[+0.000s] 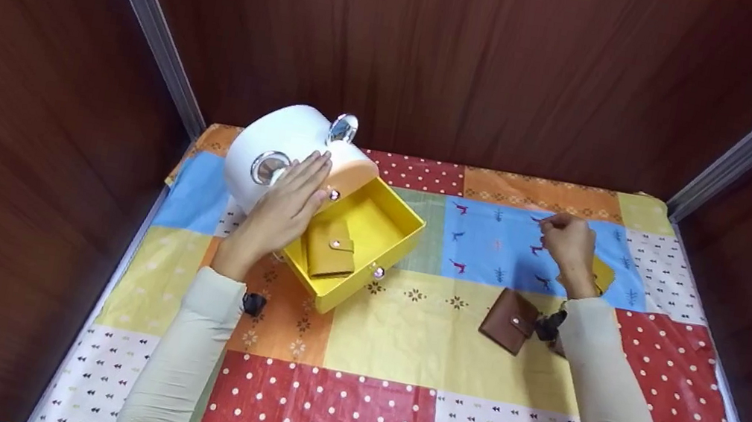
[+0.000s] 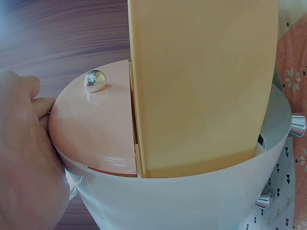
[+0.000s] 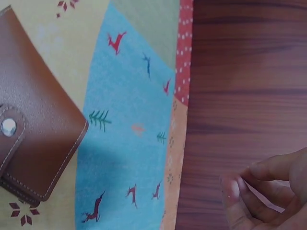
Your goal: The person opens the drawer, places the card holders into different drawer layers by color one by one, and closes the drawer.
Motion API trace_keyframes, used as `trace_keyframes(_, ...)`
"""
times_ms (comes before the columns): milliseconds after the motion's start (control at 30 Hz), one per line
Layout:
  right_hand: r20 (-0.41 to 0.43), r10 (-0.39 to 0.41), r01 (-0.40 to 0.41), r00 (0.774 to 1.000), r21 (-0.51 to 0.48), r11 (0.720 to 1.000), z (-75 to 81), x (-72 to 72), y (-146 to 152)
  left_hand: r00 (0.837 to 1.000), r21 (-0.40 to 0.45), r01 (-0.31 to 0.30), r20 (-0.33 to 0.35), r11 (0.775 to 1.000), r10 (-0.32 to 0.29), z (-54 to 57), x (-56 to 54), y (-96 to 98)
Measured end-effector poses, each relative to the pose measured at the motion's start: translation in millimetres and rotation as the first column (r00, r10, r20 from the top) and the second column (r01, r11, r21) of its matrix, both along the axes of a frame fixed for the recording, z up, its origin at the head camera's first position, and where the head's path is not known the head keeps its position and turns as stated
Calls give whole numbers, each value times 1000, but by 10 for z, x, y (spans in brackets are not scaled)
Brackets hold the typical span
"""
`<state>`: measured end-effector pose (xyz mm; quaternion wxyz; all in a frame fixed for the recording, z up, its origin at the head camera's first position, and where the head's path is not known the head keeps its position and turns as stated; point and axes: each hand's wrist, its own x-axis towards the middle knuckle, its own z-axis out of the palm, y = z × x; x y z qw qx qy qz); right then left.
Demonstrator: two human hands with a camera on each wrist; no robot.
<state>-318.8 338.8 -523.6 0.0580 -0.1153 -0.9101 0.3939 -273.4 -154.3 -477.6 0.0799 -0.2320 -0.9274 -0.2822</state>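
Observation:
My left hand [image 1: 289, 209] lies with straight fingers against a white rounded box [image 1: 295, 123] with shiny silver fittings. One yellow drawer [image 1: 410, 235] is pulled out of it, and a mustard-yellow wallet [image 1: 331, 249] with a snap strap lies inside. Beside that hand, in the left wrist view, is a peach-coloured front [image 2: 96, 129] with a round silver knob [image 2: 95, 81]. My right hand [image 1: 570, 246], fingers loosely curled and holding nothing, is above the blue patch of the cloth. Partly hidden behind it is another yellow wallet [image 1: 602, 275]. A brown wallet [image 1: 508, 321] lies near the right wrist.
A patchwork-patterned cloth [image 1: 387, 333] covers the table. Dark wood-grain panels [image 1: 416, 51] stand at the back and both sides, with metal strips at the corners. Part of another brown item [image 1: 557, 347] shows beneath the right wrist.

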Motion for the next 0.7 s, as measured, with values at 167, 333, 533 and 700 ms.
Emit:
trace_keyframes(167,17,-13,13,1000,-4,1000,-8,9,90,1000,0,-5,0,1000,5,8,7,7)
trace_keyframes(333,47,-43,43,998,-4,999,-16,10,174,1000,-14,-10,20,1000,10,22,16,7)
trace_keyframes(533,68,-79,77,995,23,997,-46,-2,263,999,-28,-16,32,999,17,29,17,6)
trace_keyframes(700,64,-106,103,992,43,994,-77,-3,351,999,-29,-12,32,1000,12,27,12,4)
